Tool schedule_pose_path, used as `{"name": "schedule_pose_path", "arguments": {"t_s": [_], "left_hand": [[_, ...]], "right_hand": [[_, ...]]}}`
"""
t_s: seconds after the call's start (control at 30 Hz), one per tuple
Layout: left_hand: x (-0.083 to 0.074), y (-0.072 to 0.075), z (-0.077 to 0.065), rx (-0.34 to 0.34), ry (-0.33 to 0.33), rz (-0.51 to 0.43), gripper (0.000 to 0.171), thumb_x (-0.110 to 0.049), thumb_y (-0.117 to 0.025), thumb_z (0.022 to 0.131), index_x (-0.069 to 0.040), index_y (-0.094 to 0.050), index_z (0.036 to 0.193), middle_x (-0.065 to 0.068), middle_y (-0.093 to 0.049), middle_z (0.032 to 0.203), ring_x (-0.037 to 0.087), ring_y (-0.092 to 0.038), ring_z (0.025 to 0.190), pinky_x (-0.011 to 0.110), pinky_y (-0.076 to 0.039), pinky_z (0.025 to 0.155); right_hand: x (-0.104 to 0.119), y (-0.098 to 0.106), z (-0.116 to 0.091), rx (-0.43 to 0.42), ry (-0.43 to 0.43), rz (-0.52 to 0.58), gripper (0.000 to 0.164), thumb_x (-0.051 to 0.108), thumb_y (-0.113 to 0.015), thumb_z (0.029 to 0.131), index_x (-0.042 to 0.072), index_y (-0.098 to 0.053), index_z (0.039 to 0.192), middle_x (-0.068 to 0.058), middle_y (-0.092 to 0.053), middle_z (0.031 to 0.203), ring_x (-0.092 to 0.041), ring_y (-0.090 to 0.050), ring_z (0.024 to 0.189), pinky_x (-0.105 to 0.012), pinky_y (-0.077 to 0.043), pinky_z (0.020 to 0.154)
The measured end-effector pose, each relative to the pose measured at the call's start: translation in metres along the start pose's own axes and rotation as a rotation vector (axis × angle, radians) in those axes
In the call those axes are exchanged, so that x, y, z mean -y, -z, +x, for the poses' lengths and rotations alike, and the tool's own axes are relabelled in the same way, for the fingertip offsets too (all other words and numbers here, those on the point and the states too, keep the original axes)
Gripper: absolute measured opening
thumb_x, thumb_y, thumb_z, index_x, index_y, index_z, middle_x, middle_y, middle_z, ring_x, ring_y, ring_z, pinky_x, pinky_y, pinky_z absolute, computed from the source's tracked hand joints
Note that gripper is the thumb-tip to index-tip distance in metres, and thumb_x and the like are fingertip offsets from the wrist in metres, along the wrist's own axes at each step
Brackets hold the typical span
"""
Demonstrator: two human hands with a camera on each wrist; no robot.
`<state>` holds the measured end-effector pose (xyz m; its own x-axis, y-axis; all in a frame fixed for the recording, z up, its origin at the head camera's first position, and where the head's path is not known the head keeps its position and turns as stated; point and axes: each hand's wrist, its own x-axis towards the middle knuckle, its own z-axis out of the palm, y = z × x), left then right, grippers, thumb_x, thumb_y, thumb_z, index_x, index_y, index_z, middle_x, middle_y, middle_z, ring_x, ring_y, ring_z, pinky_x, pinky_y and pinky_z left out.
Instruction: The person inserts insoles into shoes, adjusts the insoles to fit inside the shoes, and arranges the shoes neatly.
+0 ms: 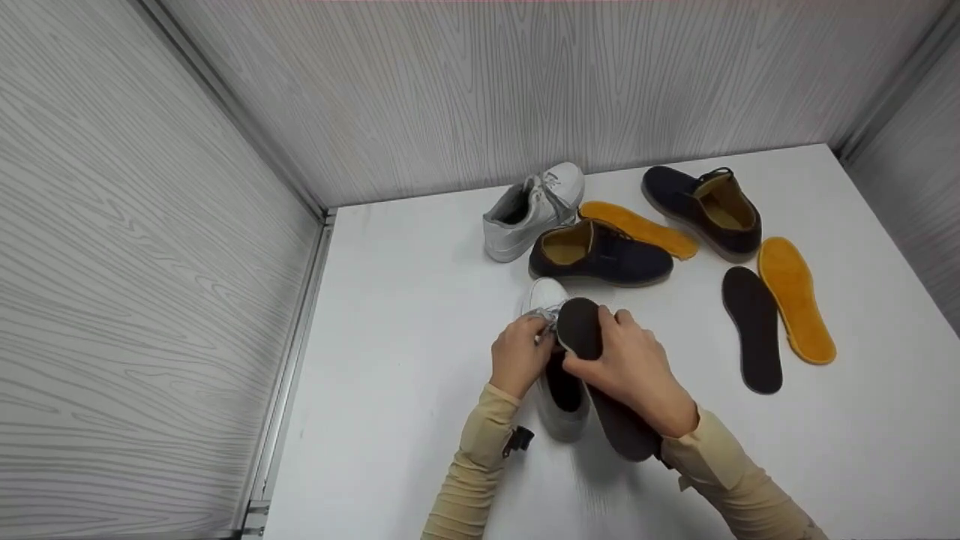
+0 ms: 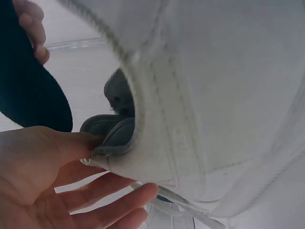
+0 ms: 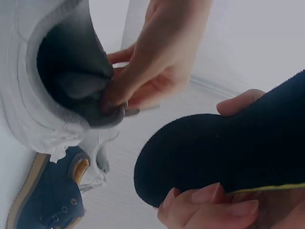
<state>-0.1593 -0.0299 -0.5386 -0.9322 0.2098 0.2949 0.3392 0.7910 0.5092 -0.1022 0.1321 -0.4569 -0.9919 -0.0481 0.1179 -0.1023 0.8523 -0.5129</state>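
A white sneaker (image 1: 564,426) lies on the white table with its toe pointing away from me. My left hand (image 1: 517,356) pinches the tongue (image 3: 112,117) near the laces, thumb inside the opening. In my right hand (image 1: 637,367) is a dark insole (image 1: 577,326), gripped along both edges between thumb and fingers. The insole is held above and to the right of the shoe opening, outside it, one rounded end toward the laces. The right wrist view shows the shoe's dark lining (image 3: 57,62).
Farther back stand another white sneaker (image 1: 506,244) and two navy shoes (image 1: 634,261), (image 1: 671,187). An orange insole (image 1: 637,225) lies between the navy shoes. At right, a second orange insole (image 1: 796,300) lies beside a dark insole (image 1: 752,330). Grey wood-grain panels (image 1: 450,97) border the table.
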Motion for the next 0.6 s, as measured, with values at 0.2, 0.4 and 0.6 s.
{"name": "schedule_pose_path", "arguments": {"t_s": [0.2, 0.4, 0.6], "left_hand": [[0.006, 0.001, 0.012, 0.065, 0.048, -0.002, 0.021, -0.021, -0.069, 0.088, -0.016, -0.065, 0.068, -0.005, -0.059, 0.066, 0.016, -0.056, 0.058, 0.033, -0.043, 0.049], [0.011, 0.000, 0.017, 0.095, 0.083, -0.023, 0.026, -0.023, -0.068, 0.089, -0.018, -0.060, 0.065, -0.006, -0.050, 0.059, 0.015, -0.049, 0.053, 0.030, -0.035, 0.047], [0.009, -0.001, 0.019, 0.090, 0.063, -0.046, 0.031, -0.022, -0.067, 0.089, -0.018, -0.054, 0.062, -0.006, -0.047, 0.056, 0.014, -0.046, 0.052, 0.029, -0.032, 0.047]], "right_hand": [[0.005, -0.002, -0.015, 0.021, 0.027, 0.014, 0.058, 0.038, -0.072, 0.069, -0.005, -0.061, 0.106, -0.016, -0.059, 0.083, -0.036, -0.057, 0.063, -0.050, -0.049, 0.059], [0.008, -0.010, -0.027, 0.151, 0.045, 0.033, 0.037, 0.034, -0.072, 0.068, 0.003, -0.060, 0.085, -0.007, -0.055, 0.072, -0.024, -0.051, 0.057, -0.041, -0.046, 0.053], [0.003, -0.027, -0.029, 0.209, 0.040, 0.024, 0.025, 0.028, -0.071, 0.070, 0.007, -0.059, 0.074, -0.007, -0.054, 0.068, -0.024, -0.049, 0.055, -0.042, -0.044, 0.052]]}}
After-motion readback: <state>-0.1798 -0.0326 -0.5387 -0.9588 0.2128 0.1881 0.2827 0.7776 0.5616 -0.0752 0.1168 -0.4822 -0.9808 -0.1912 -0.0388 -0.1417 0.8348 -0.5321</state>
